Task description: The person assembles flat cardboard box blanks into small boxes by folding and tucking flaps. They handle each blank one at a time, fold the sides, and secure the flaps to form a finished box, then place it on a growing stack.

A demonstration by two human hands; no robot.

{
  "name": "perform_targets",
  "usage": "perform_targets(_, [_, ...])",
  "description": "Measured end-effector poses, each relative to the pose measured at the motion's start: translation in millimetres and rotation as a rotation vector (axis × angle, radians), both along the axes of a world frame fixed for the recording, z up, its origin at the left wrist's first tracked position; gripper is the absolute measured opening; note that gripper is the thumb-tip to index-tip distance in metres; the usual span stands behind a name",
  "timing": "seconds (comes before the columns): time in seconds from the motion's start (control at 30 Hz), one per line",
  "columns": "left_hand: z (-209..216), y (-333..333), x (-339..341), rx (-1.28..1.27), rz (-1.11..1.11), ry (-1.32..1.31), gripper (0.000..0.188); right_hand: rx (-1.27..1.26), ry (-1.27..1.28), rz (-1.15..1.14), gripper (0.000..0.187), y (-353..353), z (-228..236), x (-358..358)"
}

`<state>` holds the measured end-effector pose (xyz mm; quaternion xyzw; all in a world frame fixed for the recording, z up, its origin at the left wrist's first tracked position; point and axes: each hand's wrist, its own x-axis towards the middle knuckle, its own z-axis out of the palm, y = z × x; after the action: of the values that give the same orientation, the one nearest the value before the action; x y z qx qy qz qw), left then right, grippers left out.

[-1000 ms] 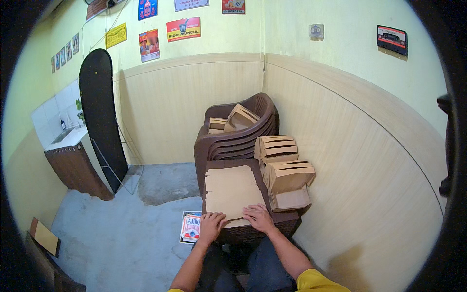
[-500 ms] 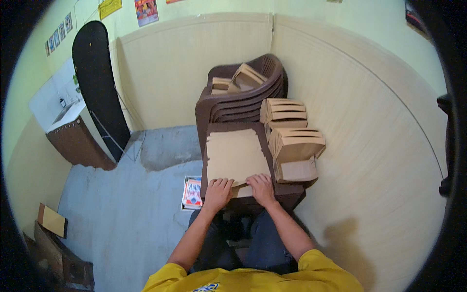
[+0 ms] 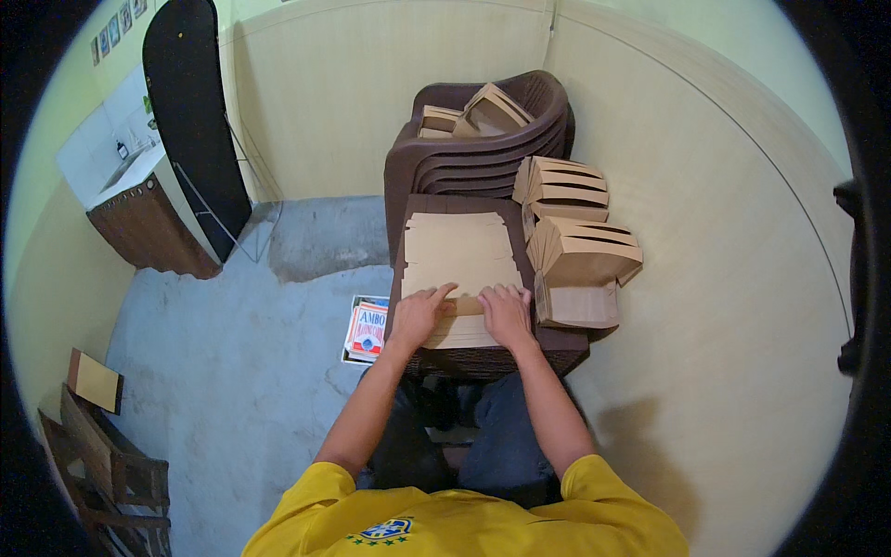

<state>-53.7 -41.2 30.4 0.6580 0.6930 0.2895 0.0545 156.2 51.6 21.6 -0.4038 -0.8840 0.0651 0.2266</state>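
Cardboard sheet: flat brown blank, unfolded, lying on the near half of the dark brown surface, its near edge close to the surface's near edge, so both hands can press on it without reaching.
Left hand: palm down, fingers spread flat on the sheet's near left part; it presses rather than grips, closed round nothing, pinning that side.
Right hand: likewise flat and unclenched on the sheet's near right part, just beside the left hand; the two meet over a crease or flap, which seems to be why they lie so close.
Folded boxes: brown cartons piled along the surface's right edge, out of the hands' way but within reach.
Stacked chairs: brown plastic, beyond the surface's far edge against the wall, with more cardboard pieces on the top seat.
Printed packet: on the floor by the surface's left edge.
Sink counter: far left, well apart.
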Motion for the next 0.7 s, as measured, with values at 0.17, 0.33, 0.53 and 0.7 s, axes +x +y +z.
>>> perform_targets(0.17, [-1,15,-8,0.363,-0.049,0.180,0.020,-0.080,-0.075,-0.220,0.070,28,-2,-25])
perform_targets(0.33, [-10,3,22,-0.048,-0.071,0.259,0.021,-0.039,-0.100,-0.293,0.092,47,6,-40])
perform_targets(0.53, [-10,10,21,0.051,-0.091,0.131,0.044,-0.078,-0.136,-0.120,0.068,53,-8,-53])
perform_targets(0.7, [-27,19,29,-0.096,0.053,0.264,0.064,-0.149,-0.068,-0.005,0.064,-42,-13,-15])
